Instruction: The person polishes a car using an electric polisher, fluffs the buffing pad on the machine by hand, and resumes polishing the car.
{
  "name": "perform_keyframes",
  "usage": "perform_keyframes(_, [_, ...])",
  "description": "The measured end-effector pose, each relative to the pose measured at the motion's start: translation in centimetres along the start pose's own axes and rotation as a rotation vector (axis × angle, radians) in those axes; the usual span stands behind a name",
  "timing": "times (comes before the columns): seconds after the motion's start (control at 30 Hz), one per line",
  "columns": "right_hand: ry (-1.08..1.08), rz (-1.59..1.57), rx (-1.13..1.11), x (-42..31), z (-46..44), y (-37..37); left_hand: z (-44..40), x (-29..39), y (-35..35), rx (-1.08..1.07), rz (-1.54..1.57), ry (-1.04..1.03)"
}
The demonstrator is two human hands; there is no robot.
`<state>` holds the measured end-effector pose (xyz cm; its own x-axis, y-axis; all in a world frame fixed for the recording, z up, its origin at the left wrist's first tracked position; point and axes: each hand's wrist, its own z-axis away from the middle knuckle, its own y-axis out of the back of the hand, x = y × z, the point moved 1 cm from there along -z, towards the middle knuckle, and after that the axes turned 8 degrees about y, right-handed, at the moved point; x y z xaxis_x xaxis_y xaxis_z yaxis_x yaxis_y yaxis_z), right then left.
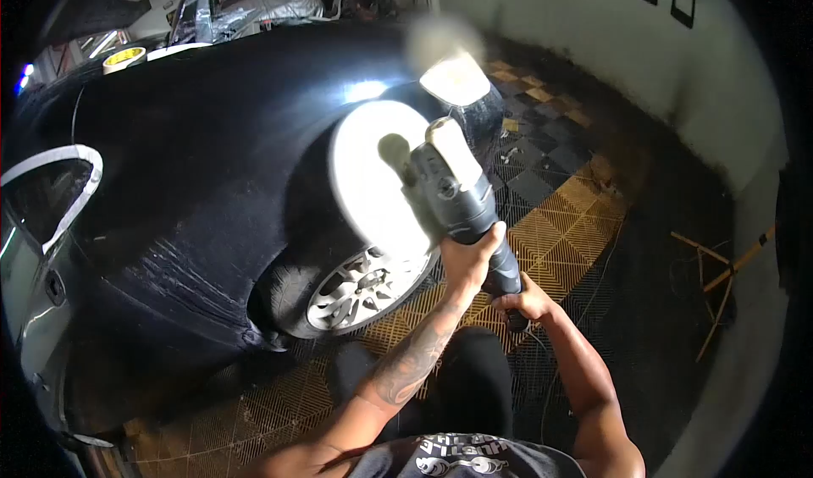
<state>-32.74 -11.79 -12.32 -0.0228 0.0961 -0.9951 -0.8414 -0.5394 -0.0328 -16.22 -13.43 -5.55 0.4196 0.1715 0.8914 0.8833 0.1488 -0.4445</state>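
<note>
The black power polisher (470, 211) stands out to the right of the car's alloy wheel (360, 292), slanting with its head up and toward the car (212, 139); the left hand (472, 262) is wrapped about its body, fingers closed, while the right hand (527, 298) is curled round its rear handle, lower down and farther from the wheel; a round white disc (377, 165), washed out by glare, sits at the polisher's head and overlaps the top of the wheel in view; whether it touches the car I cannot tell; a tape roll (124, 60) rests on the car, well up and left of the wheel; grated floor tiles (563, 232) spread to the wheel's right.
</note>
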Motion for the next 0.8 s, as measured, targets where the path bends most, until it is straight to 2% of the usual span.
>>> perform_keyframes(0.07, [0.031,0.009,0.008,0.7,0.1,0.3,0.9,-0.3,-0.2,0.024,0.112,-0.069])
perform_keyframes(0.13, [0.024,0.027,0.055,0.1,-0.2,0.3,0.3,-0.2,-0.5,-0.002,0.033,-0.009])
perform_keyframes(0.3, [0.024,-0.19,0.213,-1.6,-0.6,-1.2,-4.5,-0.7,-1.9,-0.046,-0.159,0.16])
perform_keyframes(0.43, [0.078,-0.247,0.314,0.9,-2.6,-2.9,-4.7,-0.1,-0.2,-0.06,-0.279,0.152])
perform_keyframes(0.47, [0.153,-0.266,0.27,1.3,-2.8,-3.6,-4.2,0.4,0.4,-0.052,-0.295,-0.021])
perform_keyframes(0.5, [0.191,-0.247,0.208,2.2,-3.3,-3.8,-3.5,1.2,1.7,-0.032,-0.299,-0.025])
perform_keyframes(0.53, [0.213,-0.246,0.202,2.7,-3.7,-4.7,-2.5,2.9,3.2,-0.054,-0.637,-0.15])
perform_keyframes(0.6, [0.229,-0.228,0.216,2.3,-4.0,-7.1,-0.9,6.8,5.5,-0.066,-1.188,-0.146])
perform_keyframes(0.63, [0.245,-0.298,0.216,1.9,-4.2,-8.5,0.9,10.5,5.4,-0.057,-1.396,-0.013])
perform_keyframes(0.7, [0.272,-0.238,0.217,3.6,-5.6,-9.9,5.5,17.9,5.3,0.001,-1.283,-0.27])
perform_keyframes(0.73, [0.35,-0.219,0.114,2.6,-5.8,-11.0,5.6,19.7,5.8,0.048,-1.191,-0.653])
perform_keyframes(0.77, [0.291,-0.171,0.126,0.8,-5.3,-12.4,5.2,21.6,6.0,0.086,-1.071,-1.024])
perform_keyframes(0.8, [0.311,-0.106,0.185,2.5,-6.4,-13.2,4.8,23.8,5.5,0.092,-1.132,-1.181])
